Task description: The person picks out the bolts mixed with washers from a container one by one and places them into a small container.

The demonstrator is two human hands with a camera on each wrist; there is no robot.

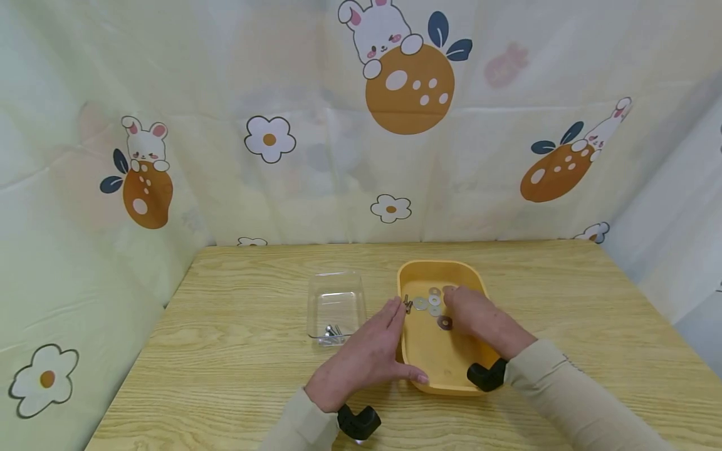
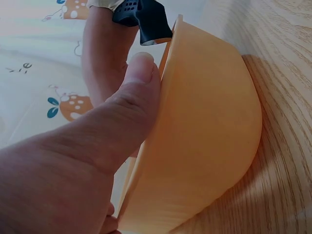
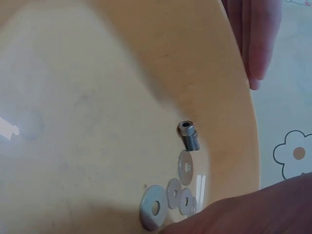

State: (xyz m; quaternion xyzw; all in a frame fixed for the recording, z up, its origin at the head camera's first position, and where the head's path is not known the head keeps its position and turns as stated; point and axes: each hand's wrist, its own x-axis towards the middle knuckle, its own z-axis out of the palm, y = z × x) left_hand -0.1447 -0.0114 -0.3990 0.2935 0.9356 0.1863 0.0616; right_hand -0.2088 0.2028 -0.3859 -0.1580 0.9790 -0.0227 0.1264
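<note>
Wood-grain surface [image 1: 225, 326] below, most washers [image 1: 420, 307] lie left of the nearer right hand [image 1: 476, 314], whose fingers' state I cannot tell.

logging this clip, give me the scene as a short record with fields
containers: yellow tray; clear plastic box to its left
surface: wood-patterned table
in the tray: several flat washers, with small screws near the left wall
in the box: loose screws at the near end
left hand: rests on the tray's left rim
right hand: inside the tray beside the washers; whether it pinches one cannot be told
backdrop: cloth printed with rabbits, fruit and flowers
</note>
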